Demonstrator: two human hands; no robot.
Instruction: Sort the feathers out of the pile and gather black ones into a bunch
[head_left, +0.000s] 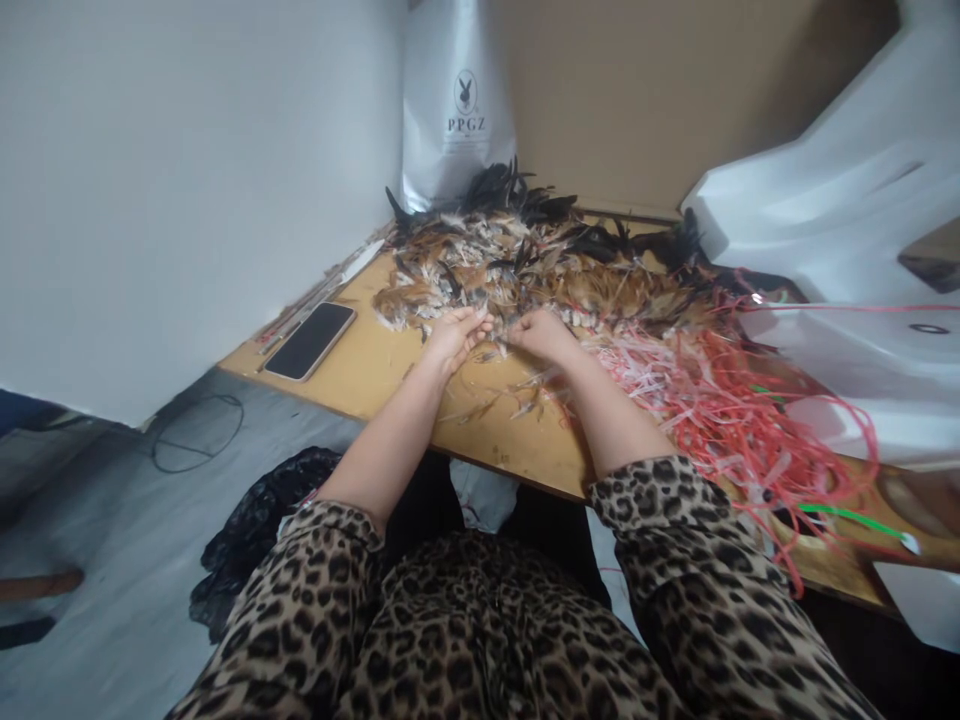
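Observation:
A broad heap of brown, white and black feathers (465,260) covers the back of the wooden table (360,380). At its near edge, my left hand (456,336) is closed in a pinch on what looks like a small pale feather. My right hand (546,334) is a short way to its right, fingers curled together and pointing toward the left. Whatever sits between those fingers is too small to make out. Loose thin feathers (525,392) lie on the wood between and below my hands. The two hands do not touch each other.
Tangled red and pink plastic strips (735,410) spread over the table's right side, with a green strip (855,520) among them. A phone (311,342) lies at the left. Behind the feathers stands a white bag (457,120). A black plastic bag (255,530) rests on the floor.

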